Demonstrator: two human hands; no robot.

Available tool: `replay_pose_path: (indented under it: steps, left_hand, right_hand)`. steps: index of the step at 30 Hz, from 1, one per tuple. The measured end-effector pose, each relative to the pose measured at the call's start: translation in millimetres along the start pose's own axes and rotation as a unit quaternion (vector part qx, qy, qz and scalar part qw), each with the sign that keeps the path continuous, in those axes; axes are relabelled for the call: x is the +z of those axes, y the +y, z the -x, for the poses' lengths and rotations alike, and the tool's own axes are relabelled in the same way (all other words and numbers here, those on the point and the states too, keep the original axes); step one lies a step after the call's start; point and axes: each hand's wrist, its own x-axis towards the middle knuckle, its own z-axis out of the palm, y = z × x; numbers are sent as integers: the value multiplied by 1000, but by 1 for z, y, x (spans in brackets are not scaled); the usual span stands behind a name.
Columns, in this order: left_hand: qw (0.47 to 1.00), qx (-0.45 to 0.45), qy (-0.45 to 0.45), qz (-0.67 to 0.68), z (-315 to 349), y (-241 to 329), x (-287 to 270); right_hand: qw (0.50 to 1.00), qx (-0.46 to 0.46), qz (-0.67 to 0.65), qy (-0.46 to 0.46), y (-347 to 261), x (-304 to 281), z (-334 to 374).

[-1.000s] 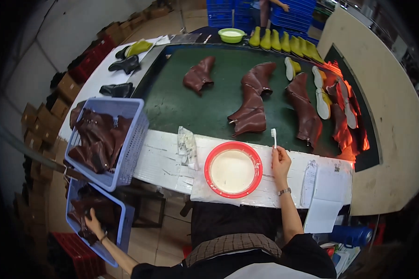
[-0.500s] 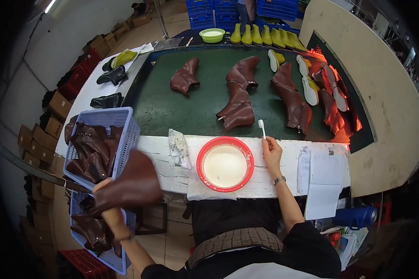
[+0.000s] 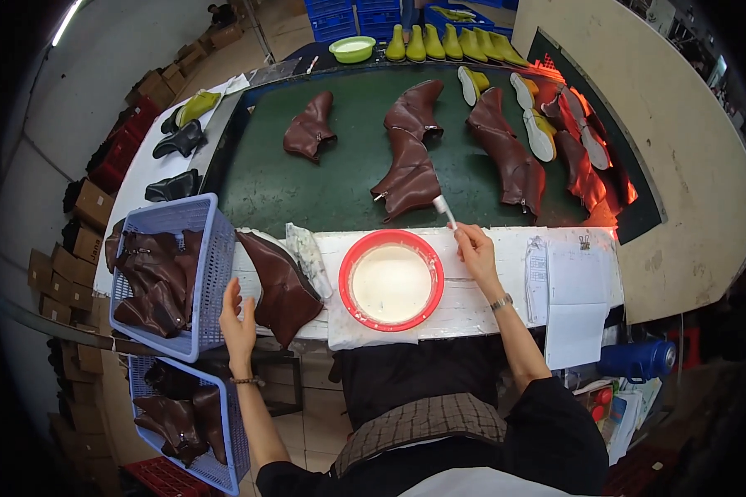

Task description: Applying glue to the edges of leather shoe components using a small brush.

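Note:
My right hand point(image 3: 476, 255) is closed round a white toothbrush point(image 3: 447, 213), its bristle end up, beyond the right side of a red basin point(image 3: 437, 277) of milky white liquid point(image 3: 392, 282). My left hand point(image 3: 239, 321) is raised with its fingers apart and nothing in them. Just right of it, a brown leather boot upper point(image 3: 280, 286) lies on the white worktop's near edge. A crumpled pale cloth or bag point(image 3: 309, 258) rests between that upper and the basin. Several more brown boot uppers point(image 3: 409, 172) lie on the green belt ahead.
Two blue baskets, upper point(image 3: 205, 277) and lower point(image 3: 239, 422), hold brown uppers at my left. Yellow-green shoes point(image 3: 432, 41) and a green basin point(image 3: 352, 60) line the far edge. Reddish light falls on pieces at the right. Clipped papers point(image 3: 578, 286) and a blue flask point(image 3: 626, 360) are to the right.
The brown boot upper, held over the baskets in my left hand, now lies on the worktop, let go. My right hand still holds the toothbrush, now tilted more to the left.

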Motion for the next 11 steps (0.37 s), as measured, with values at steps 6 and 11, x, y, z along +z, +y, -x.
replay_pose_path:
  steps: [6,11]
  left_hand:
    - [990,58,39,-122,-24,19,82]
    - [963,-103,11,-249,-35,40,98]
  right_hand:
    - [887,-263,363,-108,-85,14,37]
    - [795,-262,517,-182,-97,25,48]
